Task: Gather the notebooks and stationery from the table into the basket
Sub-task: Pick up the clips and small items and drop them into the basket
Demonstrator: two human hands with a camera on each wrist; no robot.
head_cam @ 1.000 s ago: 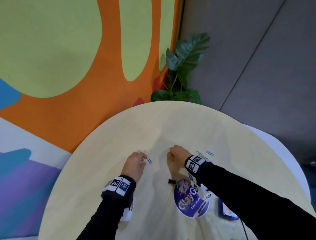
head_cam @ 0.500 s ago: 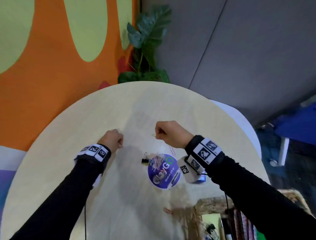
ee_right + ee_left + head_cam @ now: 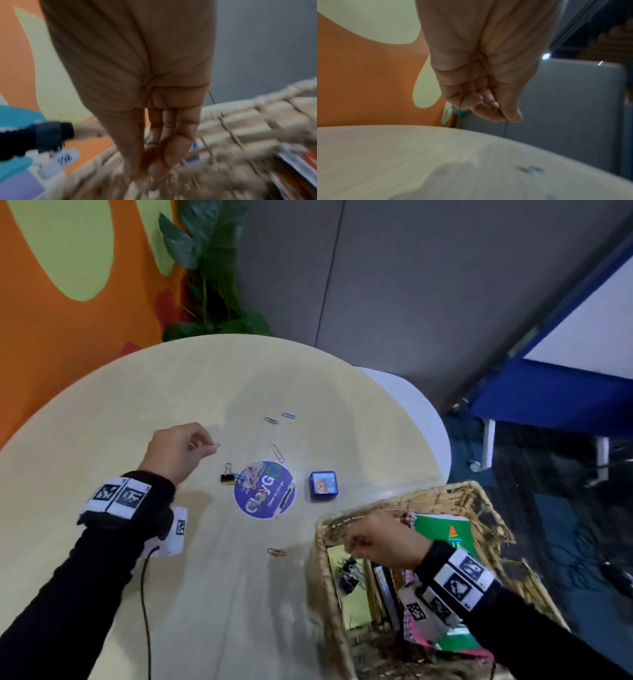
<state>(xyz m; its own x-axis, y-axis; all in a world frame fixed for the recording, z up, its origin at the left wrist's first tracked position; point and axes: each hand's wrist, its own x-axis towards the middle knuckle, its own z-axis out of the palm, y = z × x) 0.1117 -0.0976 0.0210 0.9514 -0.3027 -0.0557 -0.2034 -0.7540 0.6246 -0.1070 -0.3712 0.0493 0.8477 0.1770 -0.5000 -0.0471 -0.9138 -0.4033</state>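
- Nearest thing is the wicker basket (image 3: 455,501), down at the right off the table edge. It already has a green notebook (image 3: 442,530) and some dark binder clips (image 3: 349,571) inside.
- The right hand (image 3: 383,539) is over the basket's near-left rim, fingertips pinched together. The right wrist view shows a tiny yellowish bit between the fingertips (image 3: 154,171), probably a paper clip, but it's too blurry to say for sure.
- On the table (image 3: 137,405), an orange paper clip (image 3: 276,552) lies close to the basket's left rim. It's thin, light and flat, so I'd guess you need a fingernail under one end or slide it to the edge.
- Mid-table there's a round purple sticker (image 3: 264,490) with a black binder clip (image 3: 228,474) touching its left edge, easy to grab by the wire handles. The small blue tin (image 3: 323,486) to the right looks rigid, so just take it by the sides.
- The left hand (image 3: 178,451) hovers left of that, thumb and forefinger nipping a silver paper clip (image 3: 213,445); the other fingers are curled in.
- Further out are a pink clip (image 3: 278,453), then a grey one (image 3: 270,420) and a blue one (image 3: 288,416). They weigh basically nothing and look slippery, so they're easy to flick away.
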